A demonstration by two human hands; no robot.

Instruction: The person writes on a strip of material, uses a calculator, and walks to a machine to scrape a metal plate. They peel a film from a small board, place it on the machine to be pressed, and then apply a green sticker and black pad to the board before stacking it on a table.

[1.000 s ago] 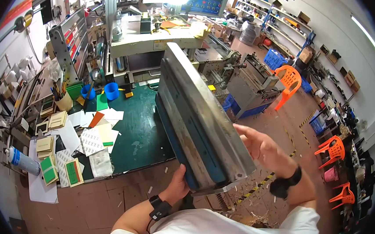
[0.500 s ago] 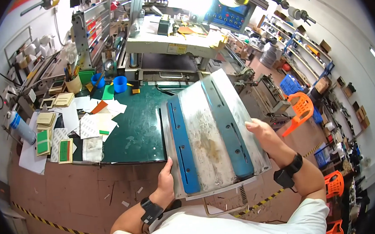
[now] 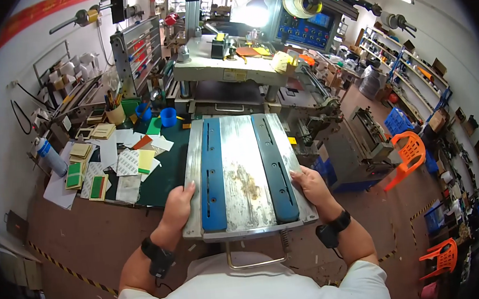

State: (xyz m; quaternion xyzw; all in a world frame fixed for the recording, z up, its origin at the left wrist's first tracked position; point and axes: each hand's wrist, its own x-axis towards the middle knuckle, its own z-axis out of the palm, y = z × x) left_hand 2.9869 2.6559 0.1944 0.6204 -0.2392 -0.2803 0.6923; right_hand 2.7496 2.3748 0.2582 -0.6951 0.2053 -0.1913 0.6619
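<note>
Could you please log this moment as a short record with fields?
Held item: metal plate with two blue strips, lying flat
Left hand: grips the plate's left edge
Right hand: grips the plate's right edge
Beneath: green mat on the workbench
Left of plate: paper sheets, blue cups
Behind: machine with control panel
Right: orange chair
</note>
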